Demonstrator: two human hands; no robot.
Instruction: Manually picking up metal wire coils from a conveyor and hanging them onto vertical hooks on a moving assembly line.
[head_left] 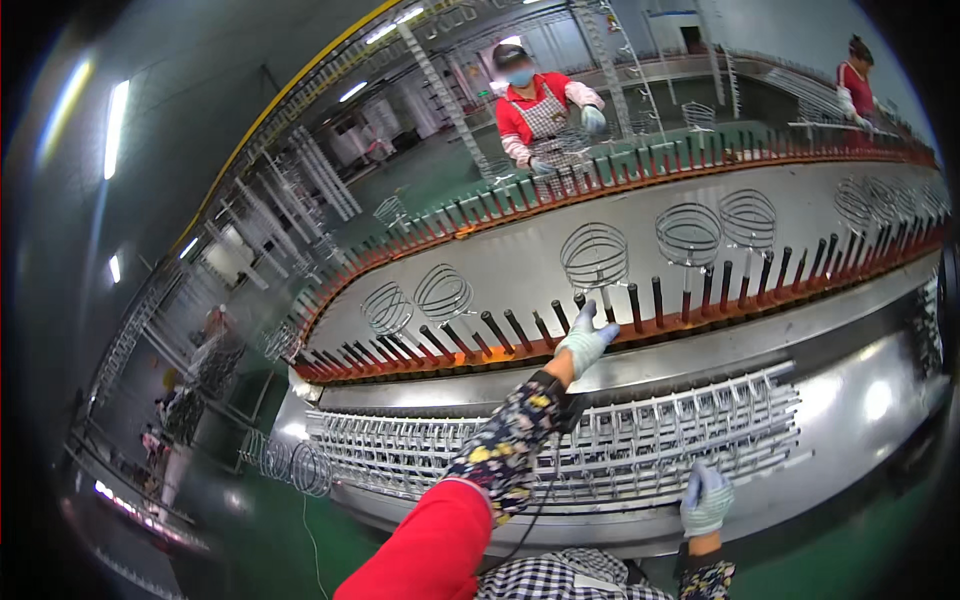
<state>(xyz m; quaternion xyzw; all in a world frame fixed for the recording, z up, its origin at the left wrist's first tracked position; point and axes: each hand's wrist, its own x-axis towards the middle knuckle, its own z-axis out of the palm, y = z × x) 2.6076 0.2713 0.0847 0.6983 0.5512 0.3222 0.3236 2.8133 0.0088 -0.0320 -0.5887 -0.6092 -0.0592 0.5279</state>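
Left gloved hand point(586, 340), fingers spread and released, reaches far toward the round wire cage point(594, 256) upright on its dark conveyor peg point(607, 303); right hand point(706, 500) rests released, nearer.

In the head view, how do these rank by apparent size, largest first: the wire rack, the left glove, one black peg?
1. Wire rack, the largest.
2. Left glove.
3. Black peg, the smallest, though it stands farther from the camera.

Left hand point(586, 340), gloved, reached up to the row of black pegs point(640, 305) on the orange conveyor rail, fingers spread at a peg below a wire cage point(594, 255). Right hand point(706, 499) rested on the steel ledge point(800, 500) below the wire rack point(640, 445), nearer than the rail.
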